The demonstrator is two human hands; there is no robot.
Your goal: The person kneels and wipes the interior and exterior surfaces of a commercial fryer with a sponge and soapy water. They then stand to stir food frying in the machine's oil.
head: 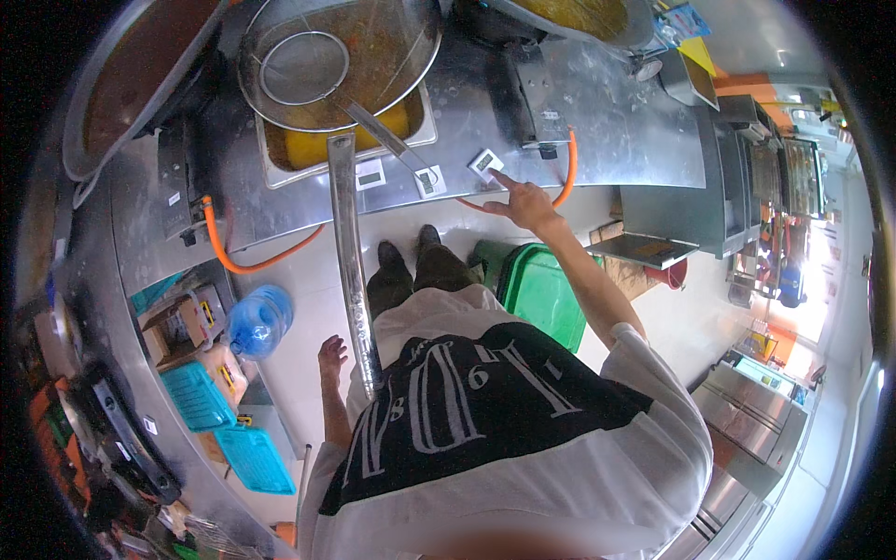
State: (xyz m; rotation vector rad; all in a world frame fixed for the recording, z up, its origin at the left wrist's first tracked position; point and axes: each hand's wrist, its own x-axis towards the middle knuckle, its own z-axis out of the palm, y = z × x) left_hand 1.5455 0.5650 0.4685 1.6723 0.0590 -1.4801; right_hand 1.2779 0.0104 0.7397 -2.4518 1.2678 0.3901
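With its index finger extended, my right hand (526,201) touches a small white digital timer (486,165) near the front edge of the steel counter (455,105). My left hand (333,353) hangs low at my side, fingers loosely curled, holding nothing. Two more white timers (370,176) (430,182) lie to the left along the counter edge. A large strainer (413,63) rests over a rectangular pan of yellow liquid (301,148), its long metal handle (348,245) reaching out towards me. A smaller round sieve (304,68) lies in it, its handle over the middle timer.
Large pots stand at the back left (126,77) and back right (581,17). Orange hoses (238,266) run from the burner units. On the floor are a blue water bottle (262,322), a green lidded bin (542,294) and a red bucket (668,273). Turquoise crates (255,458) lie left.
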